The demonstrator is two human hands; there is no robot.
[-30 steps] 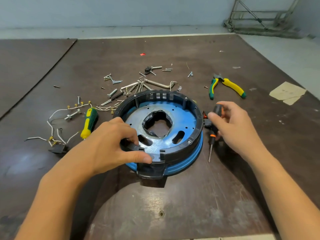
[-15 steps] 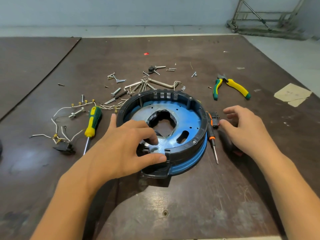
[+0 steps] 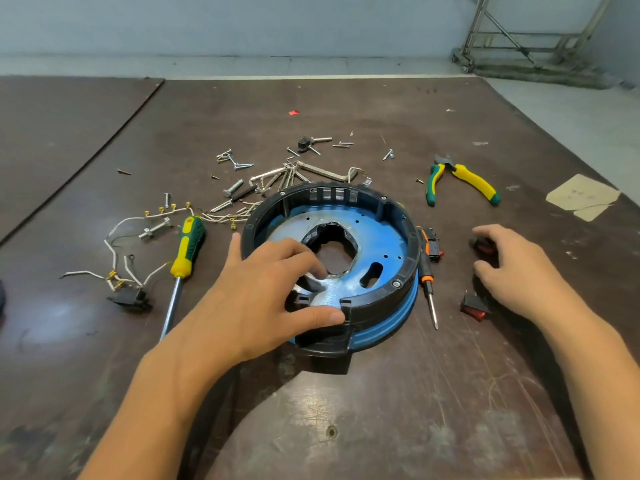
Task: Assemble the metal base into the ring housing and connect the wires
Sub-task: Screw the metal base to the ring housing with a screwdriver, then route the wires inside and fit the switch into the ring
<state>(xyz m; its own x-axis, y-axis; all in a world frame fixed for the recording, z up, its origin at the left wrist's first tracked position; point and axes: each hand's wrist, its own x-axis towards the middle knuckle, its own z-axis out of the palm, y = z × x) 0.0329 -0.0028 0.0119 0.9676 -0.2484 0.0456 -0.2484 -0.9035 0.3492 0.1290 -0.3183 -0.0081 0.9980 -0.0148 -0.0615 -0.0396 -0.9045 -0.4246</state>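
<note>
The black ring housing [image 3: 398, 216] lies in the middle of the table with the blue metal base [image 3: 377, 237] seated inside it. My left hand [image 3: 256, 303] holds the housing's front-left rim. Its fingers curl over onto the base and its thumb lies along the front notch. My right hand [image 3: 516, 271] is to the right of the housing. Its fingers curl round a small red rocker switch [image 3: 483, 247]. A second red switch [image 3: 473, 306] lies just in front of that hand. White wires with brass terminals [image 3: 114, 244] and a black switch [image 3: 130, 299] lie at the left.
A small orange-and-black screwdriver [image 3: 428, 285] and a black connector [image 3: 433, 245] lie against the housing's right side. A green-yellow screwdriver [image 3: 183, 251] is on the left, pliers [image 3: 464, 178] at the back right. Loose screws and hex keys [image 3: 277, 174] lie behind the housing.
My right hand let go of the small screwdriver, which now lies by the housing, and moved right onto a red switch. My left hand's fingers shifted further onto the blue base.
</note>
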